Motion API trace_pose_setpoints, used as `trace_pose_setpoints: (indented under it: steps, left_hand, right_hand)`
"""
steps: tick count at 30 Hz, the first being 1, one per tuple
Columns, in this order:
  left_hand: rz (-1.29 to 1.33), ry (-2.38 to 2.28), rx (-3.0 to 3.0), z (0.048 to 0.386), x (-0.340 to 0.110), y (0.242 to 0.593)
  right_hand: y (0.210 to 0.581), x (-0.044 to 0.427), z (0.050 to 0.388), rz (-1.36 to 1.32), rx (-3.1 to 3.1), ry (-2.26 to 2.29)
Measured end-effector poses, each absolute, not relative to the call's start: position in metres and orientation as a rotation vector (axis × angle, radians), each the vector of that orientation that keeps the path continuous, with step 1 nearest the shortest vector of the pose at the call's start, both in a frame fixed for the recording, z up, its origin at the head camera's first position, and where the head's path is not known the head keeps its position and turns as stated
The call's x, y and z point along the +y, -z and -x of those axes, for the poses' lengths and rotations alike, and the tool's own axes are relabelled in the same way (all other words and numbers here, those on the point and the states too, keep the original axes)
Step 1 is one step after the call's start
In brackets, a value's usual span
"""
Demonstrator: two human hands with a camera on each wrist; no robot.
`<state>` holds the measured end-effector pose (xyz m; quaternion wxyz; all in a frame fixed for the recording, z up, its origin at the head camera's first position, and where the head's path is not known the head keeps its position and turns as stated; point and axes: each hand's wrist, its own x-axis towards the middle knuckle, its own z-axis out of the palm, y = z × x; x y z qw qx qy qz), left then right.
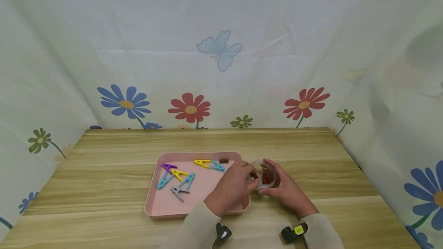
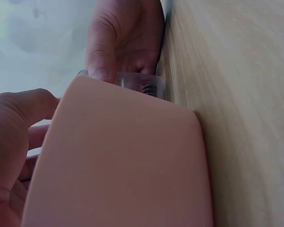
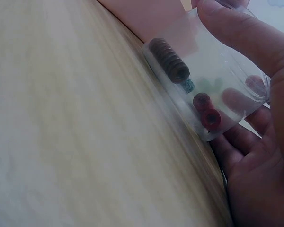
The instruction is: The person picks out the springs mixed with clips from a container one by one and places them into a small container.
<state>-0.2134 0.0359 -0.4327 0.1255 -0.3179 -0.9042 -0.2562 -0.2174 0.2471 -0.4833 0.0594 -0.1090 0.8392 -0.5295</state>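
Bench (image 1: 114, 187), left: pink tray (image 1: 162, 205) bearing coloured clips (image 1: 179, 174). Toward tray's 1 o'clock corner: dark coil (image 1: 223, 161), long axis 9-to-3, at 10 o'clock from left fingertips; left hand (image 1: 232, 183) nearer. Left fingers bent at 9 o'clock rim of clear cup (image 3: 213, 56); cannot tell pinch from bare touch. Inside cup: ribbed piece (image 3: 169, 60), axis 11-to-5 in right-wrist view, and red pieces (image 1: 265, 178), at 3 o'clock from left fingertips. Far right: right hand (image 1: 288, 193), fingers wrapped around cup's 3 o'clock side.

The table (image 1: 114, 172) carries a pink tray (image 1: 204, 187) and clear cup (image 3: 203, 71).
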Motion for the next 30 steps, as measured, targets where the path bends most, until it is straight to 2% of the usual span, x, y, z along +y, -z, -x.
trace_pose_setpoints:
  steps: [30]
  left_hand:
    - [0.890, 0.758, -2.641, 0.2176, 0.0302, 0.4256]
  right_hand:
    - [0.4827, 0.2469, 0.2169, 0.334, 2.538, 1.606]
